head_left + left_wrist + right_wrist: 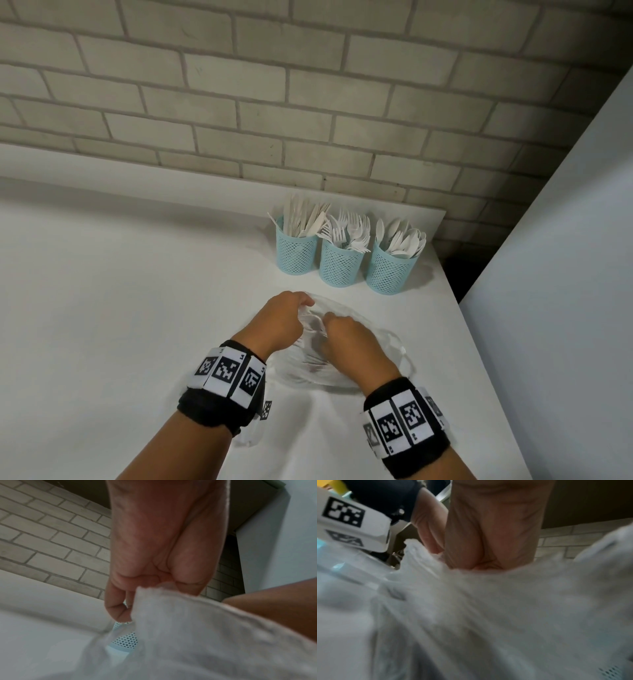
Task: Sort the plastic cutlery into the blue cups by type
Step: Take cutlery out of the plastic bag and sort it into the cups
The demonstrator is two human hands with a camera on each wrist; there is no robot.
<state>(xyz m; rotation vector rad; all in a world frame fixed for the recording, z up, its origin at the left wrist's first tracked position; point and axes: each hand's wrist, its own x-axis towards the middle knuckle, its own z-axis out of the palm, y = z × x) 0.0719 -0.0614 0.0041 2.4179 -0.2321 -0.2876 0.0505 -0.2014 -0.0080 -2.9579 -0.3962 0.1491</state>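
Both hands pinch a clear bag [342,363] near the table's right edge: left hand [281,322], right hand [349,339]. Three cups [339,267] toward the far right corner look sorted. Cutlery inside bag: cannot tell. Next, probably open it.

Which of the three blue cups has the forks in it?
The middle cup, between the knife cup on its left and the spoon cup on its right; pronged heads stick out of it.
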